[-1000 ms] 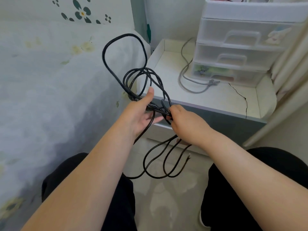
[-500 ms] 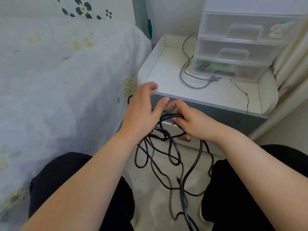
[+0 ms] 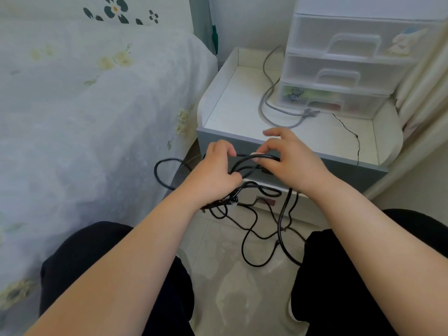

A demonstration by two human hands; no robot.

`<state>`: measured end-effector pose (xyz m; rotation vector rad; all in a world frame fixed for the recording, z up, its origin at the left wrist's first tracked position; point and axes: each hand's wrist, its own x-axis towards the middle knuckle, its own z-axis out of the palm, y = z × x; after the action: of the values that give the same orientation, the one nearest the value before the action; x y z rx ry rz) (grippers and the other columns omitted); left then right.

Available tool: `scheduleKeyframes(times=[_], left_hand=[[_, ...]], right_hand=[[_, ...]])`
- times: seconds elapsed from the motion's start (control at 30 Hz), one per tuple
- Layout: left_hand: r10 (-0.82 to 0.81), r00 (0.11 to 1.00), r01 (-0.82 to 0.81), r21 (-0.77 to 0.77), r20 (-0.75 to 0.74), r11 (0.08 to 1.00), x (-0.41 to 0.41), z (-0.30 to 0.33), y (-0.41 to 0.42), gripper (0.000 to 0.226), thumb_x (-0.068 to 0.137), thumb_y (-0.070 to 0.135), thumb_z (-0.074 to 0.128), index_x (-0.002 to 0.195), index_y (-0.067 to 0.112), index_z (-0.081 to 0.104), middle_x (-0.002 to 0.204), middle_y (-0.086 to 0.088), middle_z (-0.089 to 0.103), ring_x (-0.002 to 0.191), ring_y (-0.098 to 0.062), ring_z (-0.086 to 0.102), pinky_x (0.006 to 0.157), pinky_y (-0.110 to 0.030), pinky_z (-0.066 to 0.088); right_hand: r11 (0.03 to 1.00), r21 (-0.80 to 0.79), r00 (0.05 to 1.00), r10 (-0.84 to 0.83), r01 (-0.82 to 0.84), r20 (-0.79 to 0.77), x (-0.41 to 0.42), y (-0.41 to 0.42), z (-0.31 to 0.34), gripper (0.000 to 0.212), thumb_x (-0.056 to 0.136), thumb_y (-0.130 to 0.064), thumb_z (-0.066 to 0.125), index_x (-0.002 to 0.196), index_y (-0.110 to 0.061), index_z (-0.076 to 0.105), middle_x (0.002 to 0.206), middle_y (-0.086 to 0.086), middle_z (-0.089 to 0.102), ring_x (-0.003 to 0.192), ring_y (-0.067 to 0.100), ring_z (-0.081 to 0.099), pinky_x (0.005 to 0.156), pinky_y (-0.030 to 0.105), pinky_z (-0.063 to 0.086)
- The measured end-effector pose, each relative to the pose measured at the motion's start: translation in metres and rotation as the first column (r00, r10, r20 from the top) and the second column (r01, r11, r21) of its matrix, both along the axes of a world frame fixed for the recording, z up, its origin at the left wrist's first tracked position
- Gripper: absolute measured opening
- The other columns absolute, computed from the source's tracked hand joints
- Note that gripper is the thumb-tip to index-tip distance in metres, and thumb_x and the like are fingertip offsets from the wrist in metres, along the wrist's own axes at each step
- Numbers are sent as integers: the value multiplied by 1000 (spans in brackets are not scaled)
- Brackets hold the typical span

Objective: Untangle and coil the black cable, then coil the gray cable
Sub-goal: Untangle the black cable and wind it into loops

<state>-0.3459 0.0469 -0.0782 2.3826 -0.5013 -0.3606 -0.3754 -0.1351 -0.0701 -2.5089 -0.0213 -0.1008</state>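
Note:
The black cable [image 3: 281,221] hangs in tangled loops between my knees, in front of the nightstand. My left hand [image 3: 215,173] grips a bunch of its strands with curled fingers. My right hand [image 3: 288,158] pinches a strand of the same cable between thumb and fingers, close to the left hand. One loop sticks out to the left toward the bed; other loops trail down to the floor. The gray cable [image 3: 274,107] lies loose on the nightstand top, its plug end near the drawer unit.
The white nightstand [image 3: 378,141] stands ahead, carrying a translucent plastic drawer unit [image 3: 349,66]. A bed with a floral cover [image 3: 84,112] fills the left. A curtain [image 3: 426,83] hangs at the right. Pale tiled floor [image 3: 230,287] lies between my legs.
Both hands dropped from holding the cable bundle up high to a lower spot before the nightstand. The tall loops fell and now hang to the floor. My left hand closed on the strands again.

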Motion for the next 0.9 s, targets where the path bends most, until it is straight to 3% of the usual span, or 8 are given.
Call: scheduleKeyframes(times=[0.1, 0.2, 0.3, 0.37, 0.47, 0.63, 0.73, 0.9], left_hand=[[22, 999, -21, -14, 45, 1000, 7, 2, -1, 12, 94, 34, 51, 97, 23, 48, 99, 1, 55, 68, -12, 54, 65, -32, 45], [-88, 993, 76, -141, -85, 987, 10, 9, 0, 42, 97, 52, 39, 73, 18, 48, 68, 4, 52, 56, -5, 46, 65, -28, 38], [-303, 861, 20, -569, -407, 822, 5, 18, -1, 49, 93, 57, 32, 64, 18, 41, 59, 4, 34, 52, -11, 32, 63, -22, 34], [-359, 837, -22, -683, -412, 730, 1, 19, -3, 42, 100, 43, 33, 71, 16, 49, 57, 6, 33, 49, -10, 30, 61, -23, 36], [-215, 945, -24, -707, -247, 707, -1, 14, -8, 35, 104, 27, 34, 78, 16, 53, 53, 10, 36, 47, -9, 33, 60, -26, 43], [27, 962, -244, -812, -271, 530, 9, 22, -8, 34, 105, 30, 32, 75, 18, 45, 54, 12, 30, 46, -8, 22, 44, -21, 26], [-36, 940, -299, -869, -340, 394, 17, 21, -5, 31, 106, 26, 29, 80, 17, 44, 60, 7, 31, 50, -9, 25, 51, -23, 34], [-217, 835, -443, -852, -506, 280, 22, 29, 5, 30, 104, 28, 32, 79, 18, 45, 52, 8, 30, 39, -5, 22, 37, -17, 20]], right_hand=[[993, 12, 991, -116, 116, 70, -1, -1, 3, 35, 90, -48, 52, 77, -17, 62, 84, -4, 59, 77, 18, 55, 66, 33, 44], [971, 136, 980, -200, 196, 15, 2, -2, 3, 50, 94, -53, 43, 67, -12, 52, 56, -1, 46, 56, 20, 44, 53, 31, 34], [960, 96, 957, -274, 265, 98, 5, -3, 3, 49, 96, -53, 37, 68, -13, 45, 58, -1, 45, 59, 22, 41, 53, 32, 29], [947, 134, 928, -314, 292, 200, 5, 2, 2, 39, 98, -47, 37, 74, -17, 44, 62, -5, 47, 62, 21, 44, 54, 32, 32], [870, 441, 924, -332, 221, 190, 6, 17, -2, 18, 93, -35, 53, 92, -18, 48, 71, -11, 49, 65, 7, 46, 63, 25, 39], [776, 600, 945, 18, 193, -328, 6, 21, -4, 27, 87, -47, 59, 100, -24, 53, 99, 0, 62, 76, 14, 66, 83, 37, 56], [637, 748, 907, 182, 186, -380, 0, 27, -1, 35, 91, -47, 51, 113, -20, 53, 96, 5, 66, 64, 15, 61, 70, 32, 57], [837, 500, 943, -54, 223, -329, 2, 23, -8, 25, 95, -41, 50, 103, -19, 56, 64, 0, 56, 48, 14, 48, 54, 32, 51]])
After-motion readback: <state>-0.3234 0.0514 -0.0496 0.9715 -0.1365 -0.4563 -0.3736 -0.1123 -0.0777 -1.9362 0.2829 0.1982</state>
